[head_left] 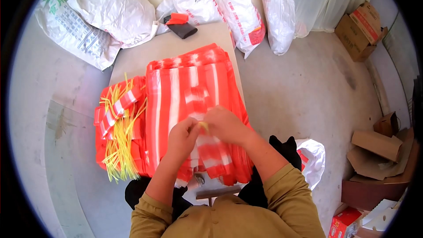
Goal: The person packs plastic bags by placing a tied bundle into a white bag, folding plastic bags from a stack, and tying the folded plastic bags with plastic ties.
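Note:
A large stack of red-and-white striped plastic bags [165,101] lies in front of me. Across its top runs a narrow folded bundle of the same bags [213,152]. My left hand [184,133] is closed in a pinch at the bundle's left side. My right hand [227,124] is closed too, slightly blurred, over the bundle. Between my fingertips shows a short piece of yellow tie [203,126], held by both hands; its ends are hidden. To the left, many loose yellow ties [120,143] lie over a lower red pile, with another folded striped bundle [118,111] among them.
The stack rests on a pale table [216,33], with a dark pouch-like item [182,30] at its far end. Full white sacks [116,11] stand behind. Cardboard boxes [359,31] are at far right and lower right. A white bag [313,158] sits beside my right knee.

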A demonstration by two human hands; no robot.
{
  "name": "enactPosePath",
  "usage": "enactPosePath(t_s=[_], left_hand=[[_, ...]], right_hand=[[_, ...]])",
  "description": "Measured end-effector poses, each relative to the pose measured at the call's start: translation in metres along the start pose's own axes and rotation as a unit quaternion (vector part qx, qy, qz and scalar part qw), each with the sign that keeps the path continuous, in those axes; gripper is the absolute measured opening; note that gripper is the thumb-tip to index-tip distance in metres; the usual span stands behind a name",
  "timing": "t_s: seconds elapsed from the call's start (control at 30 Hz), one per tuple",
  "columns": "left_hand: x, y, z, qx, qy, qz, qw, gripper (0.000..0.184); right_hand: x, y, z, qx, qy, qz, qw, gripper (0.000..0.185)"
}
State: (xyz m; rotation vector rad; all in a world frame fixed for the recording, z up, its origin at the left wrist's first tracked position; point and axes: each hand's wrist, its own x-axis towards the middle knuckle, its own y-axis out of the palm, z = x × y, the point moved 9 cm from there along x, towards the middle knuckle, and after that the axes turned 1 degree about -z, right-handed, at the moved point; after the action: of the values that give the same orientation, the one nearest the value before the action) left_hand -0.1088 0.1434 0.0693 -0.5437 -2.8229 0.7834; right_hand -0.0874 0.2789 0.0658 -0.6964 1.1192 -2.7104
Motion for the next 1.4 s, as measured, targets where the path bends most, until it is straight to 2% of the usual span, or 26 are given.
enactPosePath(t_s=[0.1,0.17,0.3,0.4,0.5,0.6,0.73,0.87,0.97,1.07,1.17,1.27,1.4], left_hand=[[0.002,0.007,0.008,0.006,-0.023,0.046,0.999,0.008],[0.003,0.003,0.008,-0.023,-0.037,0.033,0.998,0.007],[0.005,-0.005,0.022,-0.055,-0.033,0.003,0.998,0.005],[0.006,-0.016,0.026,0.075,-0.009,-0.034,0.997,0.006],[0.003,-0.014,0.010,0.243,0.151,-0.072,0.955,0.011],[-0.001,-0.013,0.014,0.200,0.091,-0.047,0.974,0.015],[-0.002,-0.011,0.016,0.206,0.068,-0.036,0.975,0.016],[0.000,-0.007,0.019,0.237,0.046,-0.033,0.970,0.022],[-0.001,-0.003,0.021,0.257,0.027,-0.034,0.965,0.023],[-0.003,0.003,0.023,0.308,0.007,-0.027,0.951,0.025],[-0.003,0.008,0.027,0.320,-0.002,-0.028,0.947,0.026],[-0.004,0.013,0.024,0.291,0.012,-0.037,0.956,0.026],[-0.002,0.013,0.022,0.302,0.009,-0.021,0.953,0.026]], right_hand=[[-0.001,-0.006,0.005,-0.008,0.015,0.000,1.000,0.018],[-0.003,-0.007,0.009,-0.057,-0.003,-0.021,0.998,0.019],[-0.008,-0.022,0.013,-0.067,-0.012,-0.089,0.994,0.021],[-0.019,-0.021,-0.003,-0.091,0.004,-0.106,0.990,0.021],[-0.028,-0.020,-0.014,-0.133,0.022,-0.099,0.986,0.020],[-0.028,-0.025,-0.014,-0.141,0.018,-0.113,0.983,0.018],[-0.025,-0.034,-0.013,-0.160,0.031,-0.079,0.983,0.008],[-0.029,-0.025,-0.030,-0.191,0.092,-0.019,0.977,0.017],[-0.032,-0.030,-0.032,-0.126,0.114,-0.028,0.985,0.022],[-0.029,-0.040,-0.021,0.073,0.159,-0.080,0.981,0.029],[-0.022,-0.013,-0.029,0.265,0.142,-0.129,0.945,0.035],[-0.022,0.009,-0.036,0.280,0.222,-0.012,0.934,0.039],[-0.018,0.004,-0.030,0.193,0.221,0.025,0.956,0.040]])
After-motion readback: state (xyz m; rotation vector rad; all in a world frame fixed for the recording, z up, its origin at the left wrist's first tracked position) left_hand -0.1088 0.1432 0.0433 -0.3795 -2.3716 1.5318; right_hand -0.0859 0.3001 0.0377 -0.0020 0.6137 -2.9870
